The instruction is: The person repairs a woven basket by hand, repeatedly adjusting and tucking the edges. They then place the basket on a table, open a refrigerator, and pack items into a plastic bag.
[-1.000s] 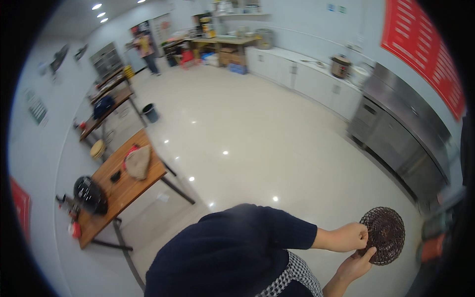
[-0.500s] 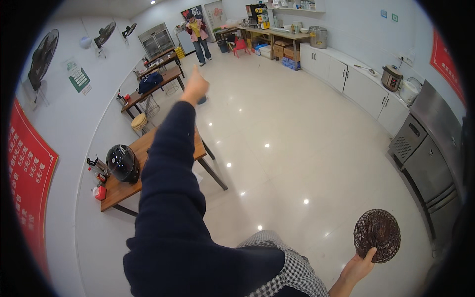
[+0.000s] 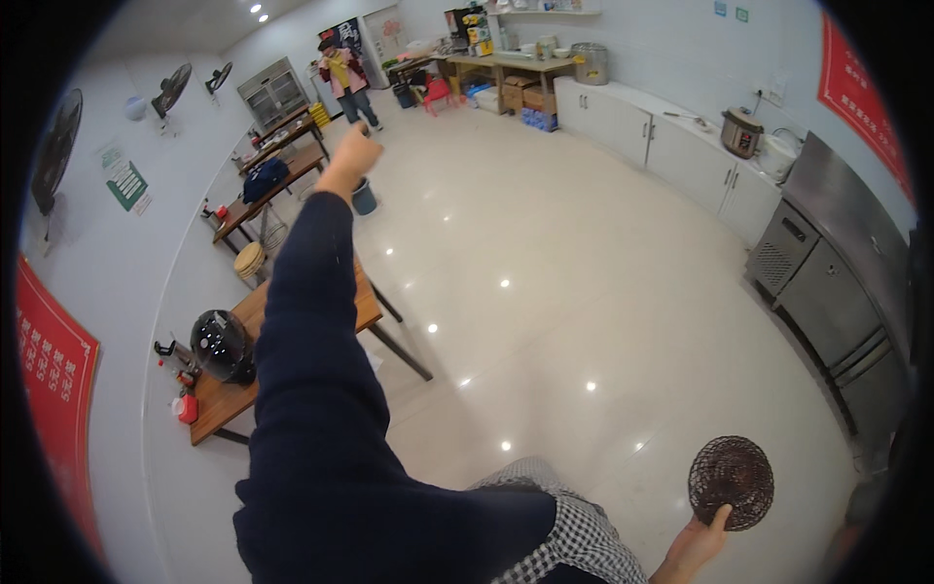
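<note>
My left arm (image 3: 316,321), in a dark navy sleeve, stretches forward and up over the tables on the left. At its end my left hand (image 3: 352,161) is closed, its fingers curled; a small dark patch shows at its top, and I cannot tell whether it is held. Low on the right, my right hand (image 3: 695,547) grips the near rim of a round, dark brown woven basket (image 3: 732,477), thumb on top. The basket is held out over the floor, and nothing shows in it. A black-and-white checked apron (image 3: 584,521) covers my front.
A wooden table (image 3: 233,394) with a black helmet (image 3: 222,346) stands left, a stool (image 3: 250,260) beyond it. A person (image 3: 345,83) stands at the back, near a bucket (image 3: 363,198). Right are a steel counter (image 3: 827,282), white cabinets (image 3: 671,146) and a rice cooker (image 3: 741,132).
My view has turned slightly, so the room sits further left. My left hand has gone from a raised, pointing finger to curled fingers. The basket stays in my right hand, a little lower.
</note>
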Demonstrator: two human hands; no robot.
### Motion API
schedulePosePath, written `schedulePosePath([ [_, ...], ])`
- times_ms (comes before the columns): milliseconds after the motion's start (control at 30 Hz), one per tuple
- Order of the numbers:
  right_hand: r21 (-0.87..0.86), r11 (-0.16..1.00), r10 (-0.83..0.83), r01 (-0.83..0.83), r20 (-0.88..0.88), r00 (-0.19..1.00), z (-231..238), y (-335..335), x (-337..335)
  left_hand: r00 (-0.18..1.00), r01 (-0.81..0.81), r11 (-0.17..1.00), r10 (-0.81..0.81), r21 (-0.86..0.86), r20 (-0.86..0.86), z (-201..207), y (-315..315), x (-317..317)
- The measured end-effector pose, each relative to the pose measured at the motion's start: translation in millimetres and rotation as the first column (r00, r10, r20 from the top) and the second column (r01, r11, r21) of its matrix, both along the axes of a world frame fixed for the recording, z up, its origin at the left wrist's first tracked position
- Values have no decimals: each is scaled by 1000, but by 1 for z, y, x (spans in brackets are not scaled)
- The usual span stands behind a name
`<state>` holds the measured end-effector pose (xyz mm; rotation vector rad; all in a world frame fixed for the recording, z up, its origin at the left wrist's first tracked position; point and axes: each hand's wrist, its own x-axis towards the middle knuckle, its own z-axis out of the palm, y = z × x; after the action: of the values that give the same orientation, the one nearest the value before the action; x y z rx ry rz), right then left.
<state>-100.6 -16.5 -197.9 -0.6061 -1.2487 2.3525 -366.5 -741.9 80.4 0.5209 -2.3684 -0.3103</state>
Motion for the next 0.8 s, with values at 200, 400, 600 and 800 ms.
schedulePosePath([
  [200,-90,994,-74,63,-121,990,48,-19,-5,711,578,735,-666,354,223,-86,234,10],
  [400,-114,989,37,-89,-398,917,93,-8,15,127,595,-30,-983,803,-131,-130,481,116],
  [600,-57,998,-56,37,-390,919,116,-3,73,-192,804,-191,-980,562,-59,-118,562,205],
  [800,8,980,-176,197,-408,896,124,-8,111,-527,836,-548,-821,41,-219,-116,618,234],
])
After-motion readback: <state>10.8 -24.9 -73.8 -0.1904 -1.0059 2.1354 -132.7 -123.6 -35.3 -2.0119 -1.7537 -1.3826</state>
